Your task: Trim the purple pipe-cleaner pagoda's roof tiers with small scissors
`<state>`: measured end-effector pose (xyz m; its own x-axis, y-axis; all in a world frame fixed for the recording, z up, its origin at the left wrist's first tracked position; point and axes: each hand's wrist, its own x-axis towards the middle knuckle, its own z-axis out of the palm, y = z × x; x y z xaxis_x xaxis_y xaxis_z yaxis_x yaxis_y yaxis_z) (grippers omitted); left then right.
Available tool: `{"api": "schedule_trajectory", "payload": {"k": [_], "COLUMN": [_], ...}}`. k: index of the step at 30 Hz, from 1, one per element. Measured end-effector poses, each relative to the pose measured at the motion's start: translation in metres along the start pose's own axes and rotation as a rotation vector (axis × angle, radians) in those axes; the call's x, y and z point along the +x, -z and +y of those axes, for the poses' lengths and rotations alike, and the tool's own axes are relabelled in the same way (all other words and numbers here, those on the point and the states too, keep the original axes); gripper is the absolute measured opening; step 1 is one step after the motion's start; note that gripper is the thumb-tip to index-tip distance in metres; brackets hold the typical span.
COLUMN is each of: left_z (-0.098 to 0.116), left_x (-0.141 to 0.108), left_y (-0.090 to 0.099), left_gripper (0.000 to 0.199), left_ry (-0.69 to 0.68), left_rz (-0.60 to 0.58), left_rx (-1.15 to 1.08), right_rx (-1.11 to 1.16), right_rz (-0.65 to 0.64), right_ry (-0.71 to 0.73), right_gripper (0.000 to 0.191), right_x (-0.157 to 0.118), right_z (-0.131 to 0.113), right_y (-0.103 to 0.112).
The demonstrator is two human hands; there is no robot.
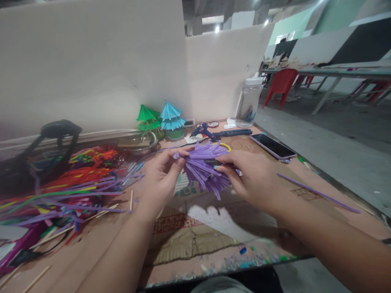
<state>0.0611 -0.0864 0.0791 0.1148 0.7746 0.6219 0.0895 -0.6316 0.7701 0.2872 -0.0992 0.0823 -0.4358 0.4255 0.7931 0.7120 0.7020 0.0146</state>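
Observation:
Between my two hands is a purple cone-shaped bundle of pipe cleaners [201, 169], tilted sideways with its strands fanning to the right. My left hand [163, 171] pinches its narrow tip between thumb and fingers. My right hand [249, 177] is closed on a slim dark tool [211, 162], whose end lies against the purple strands. Its kind is unclear because the fingers cover much of it. A yellow curved piece [225, 147] shows just behind the bundle; whether it belongs to the tool I cannot tell. Below lies a cardboard sheet [195, 244].
Green [148, 118] and blue [172, 118] tiered roof models stand behind, near a glue gun [204, 131] and clear bottle [246, 103]. A phone [273, 146] and purple pipe cleaner [317, 192] lie right. Colourful pipe cleaners [79, 175] and sticks [131, 200] crowd the left.

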Motion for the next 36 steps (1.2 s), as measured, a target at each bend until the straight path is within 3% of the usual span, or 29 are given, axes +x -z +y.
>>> {"api": "schedule_trajectory", "payload": {"k": [36], "left_z": [-0.0032], "left_x": [0.0008], "left_y": [0.0007], "left_gripper": [0.009], "left_ry": [-0.005], "left_rz": [-0.008], "left_rx": [-0.002], "right_rx": [0.032], "right_rz": [-0.008], "right_ry": [-0.019], "right_gripper": [0.011], "right_x": [0.0006], "right_z": [0.0011], "right_y": [-0.0012]}}
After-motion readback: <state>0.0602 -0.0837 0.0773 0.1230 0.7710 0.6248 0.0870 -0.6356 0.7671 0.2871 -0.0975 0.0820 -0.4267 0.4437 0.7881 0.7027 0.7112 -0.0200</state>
